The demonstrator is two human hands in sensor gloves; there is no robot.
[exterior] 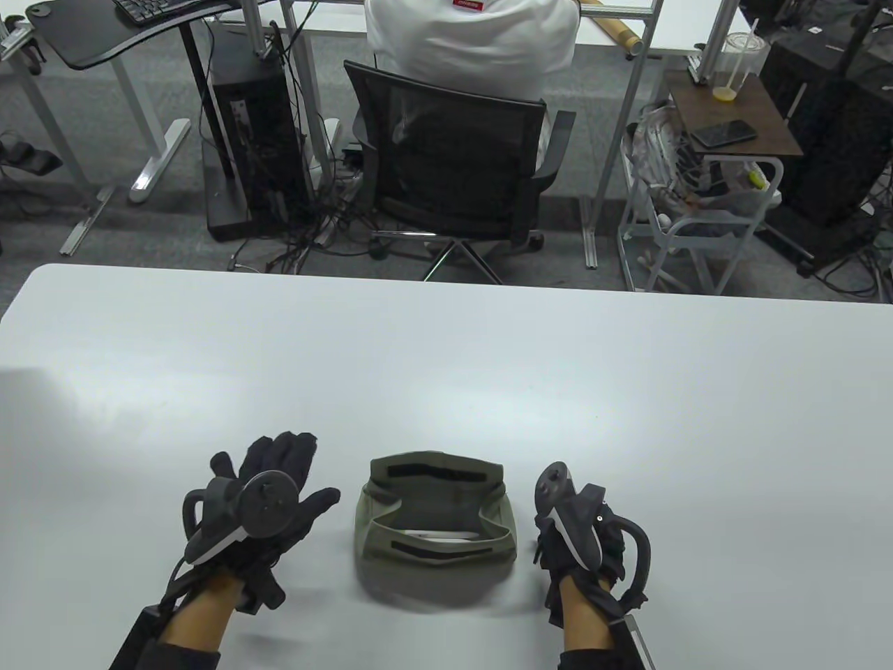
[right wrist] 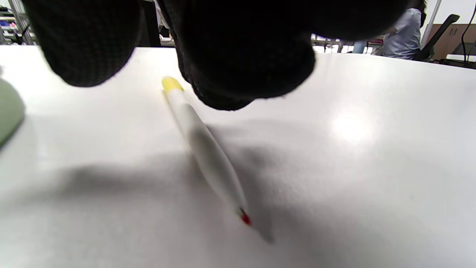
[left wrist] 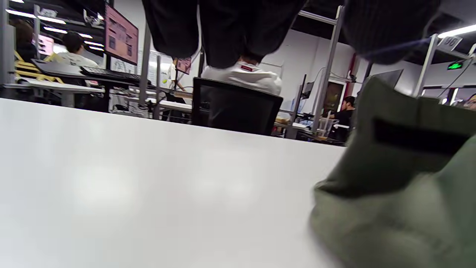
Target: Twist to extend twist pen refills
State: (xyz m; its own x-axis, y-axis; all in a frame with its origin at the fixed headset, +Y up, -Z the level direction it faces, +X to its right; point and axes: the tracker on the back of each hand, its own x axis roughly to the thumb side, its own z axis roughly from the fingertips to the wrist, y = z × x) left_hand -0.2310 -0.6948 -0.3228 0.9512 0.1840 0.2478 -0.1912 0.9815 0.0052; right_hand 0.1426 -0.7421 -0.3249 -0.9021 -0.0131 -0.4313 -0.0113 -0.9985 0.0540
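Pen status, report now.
Left hand flat on table, holding nothing. Right hand over white pen, grip unclear. Red tip out. Green pouch between hands, open.

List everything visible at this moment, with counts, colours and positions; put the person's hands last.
Table: one, white, fills the lower half of the table view.
Pouch: one, olive green fabric with black strips, open, between the hands near the table's front edge; something white lies inside, too unclear to name.
Pen: one, white with yellow end and red tip, under the right hand in the right wrist view; hidden in the table view.
Office chair: one, black mesh, beyond the table, occupied by a person in white.
Side table: one, brown top, far right, with a phone and a cup.
Left hand: black glove, left of the pouch, fingers spread.
Right hand: black glove, right of the pouch, above the pen.
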